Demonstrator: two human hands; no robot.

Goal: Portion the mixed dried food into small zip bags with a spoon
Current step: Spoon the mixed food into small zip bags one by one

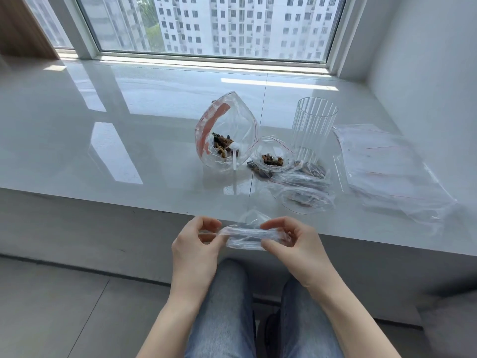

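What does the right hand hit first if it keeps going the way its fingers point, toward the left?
Likely the left hand. The right hand pinches one end of the small zip bag and the left pinches the other, so only the bag spans the gap. Depth looks matched, though one view can't confirm it.

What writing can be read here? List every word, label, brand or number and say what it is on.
None can be read.
Big bag with the spoon: an orange strip, no letters visible on it.
Stack of empty bags: only thin red lines, no print visible.
Glass cup: ribbed, no label visible.
Small bag pinched by the left hand and right hand: no print visible.
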